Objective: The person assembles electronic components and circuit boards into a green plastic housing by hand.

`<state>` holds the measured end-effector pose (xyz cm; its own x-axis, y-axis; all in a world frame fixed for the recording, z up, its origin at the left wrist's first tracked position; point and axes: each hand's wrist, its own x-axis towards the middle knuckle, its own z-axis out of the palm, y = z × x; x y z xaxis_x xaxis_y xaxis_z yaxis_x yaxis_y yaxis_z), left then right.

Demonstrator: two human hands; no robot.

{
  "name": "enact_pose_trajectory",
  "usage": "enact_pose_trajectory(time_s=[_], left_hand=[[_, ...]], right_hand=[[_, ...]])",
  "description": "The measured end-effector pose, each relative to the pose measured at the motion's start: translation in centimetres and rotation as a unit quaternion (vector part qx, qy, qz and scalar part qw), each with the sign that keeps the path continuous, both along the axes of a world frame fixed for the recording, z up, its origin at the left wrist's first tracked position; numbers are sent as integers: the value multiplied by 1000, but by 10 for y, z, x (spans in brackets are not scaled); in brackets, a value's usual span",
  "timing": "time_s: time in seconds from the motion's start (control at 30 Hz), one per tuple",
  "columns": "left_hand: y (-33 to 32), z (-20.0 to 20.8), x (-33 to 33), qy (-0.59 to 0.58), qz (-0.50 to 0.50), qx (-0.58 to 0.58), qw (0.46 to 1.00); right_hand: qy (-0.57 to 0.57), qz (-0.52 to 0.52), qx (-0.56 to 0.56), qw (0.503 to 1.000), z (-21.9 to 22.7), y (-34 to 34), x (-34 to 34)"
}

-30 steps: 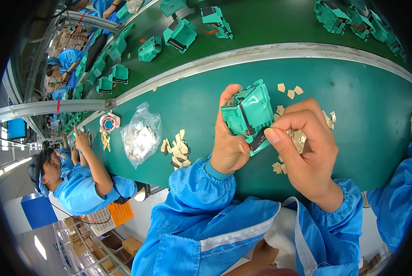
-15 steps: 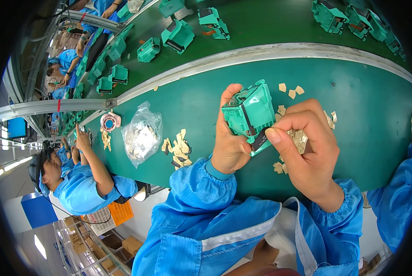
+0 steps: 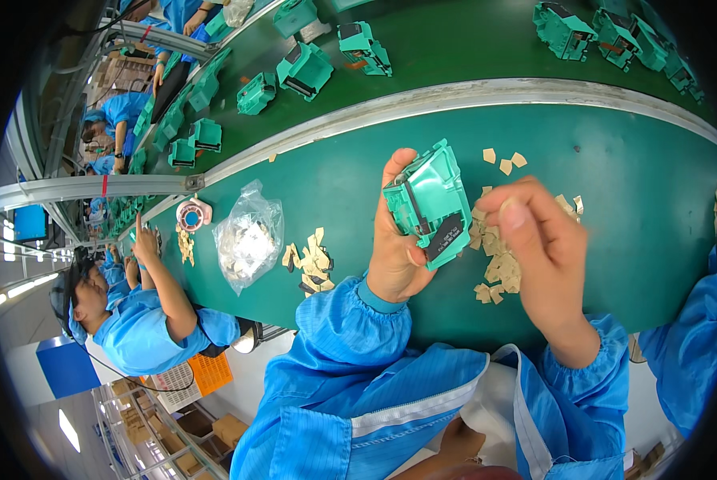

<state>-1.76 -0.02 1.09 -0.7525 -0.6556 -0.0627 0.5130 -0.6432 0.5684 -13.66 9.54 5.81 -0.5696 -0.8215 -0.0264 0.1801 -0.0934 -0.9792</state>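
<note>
My left hand (image 3: 392, 268) grips a green plastic housing (image 3: 448, 190) from its left side, tilted above the bench. A black label (image 3: 450, 238) lies on the housing's lower part, its surface now showing in full, close to my left thumb. Just right of the housing, apart from it, is my right hand (image 3: 552, 260). Its thumb and fingers are curled together, slightly blurred, and anything between them is hidden. Under and beside that hand spreads a pile of small cream-coloured pieces (image 3: 498, 268).
A clear plastic bag (image 3: 249, 236) of pale pieces lies left, beside a tape roll (image 3: 190, 214) and another cream pile (image 3: 317, 260). Beyond a metal rail (image 3: 534, 90), a green conveyor carries several housings (image 3: 305, 70). A co-worker (image 3: 146, 324) sits at left; a blue sleeve (image 3: 686, 352) shows at right.
My right hand has come off the black label and moved up and right, away from the housing. The housing has turned slightly in my left hand. Housings on the conveyor have shifted a little left.
</note>
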Motion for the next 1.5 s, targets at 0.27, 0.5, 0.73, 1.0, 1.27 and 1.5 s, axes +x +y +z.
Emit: enact_pose_trajectory(time_s=[0.27, 0.5, 0.73, 1.0, 1.27, 1.5], left_hand=[[0, -6, -2, -56, 2, -135, 989], [3, 6, -10, -69, -21, -81, 994], [-1, 0, -9, -11, 24, -86, 996], [2, 8, -6, -174, 86, -300, 934], [17, 11, -4, -203, 158, -580, 773], [30, 22, 17, -198, 114, -669, 707]], right_hand=[[-31, 114, 18, 993, -7, 0, 6], [-94, 115, -6, 989, -7, -1, -8], [20, 125, 51, 991, -5, 0, -25], [157, 186, 82, 966, -9, -36, -49], [519, 10, 214, 827, -64, -190, -186], [533, -79, 103, 836, -38, -146, -147]])
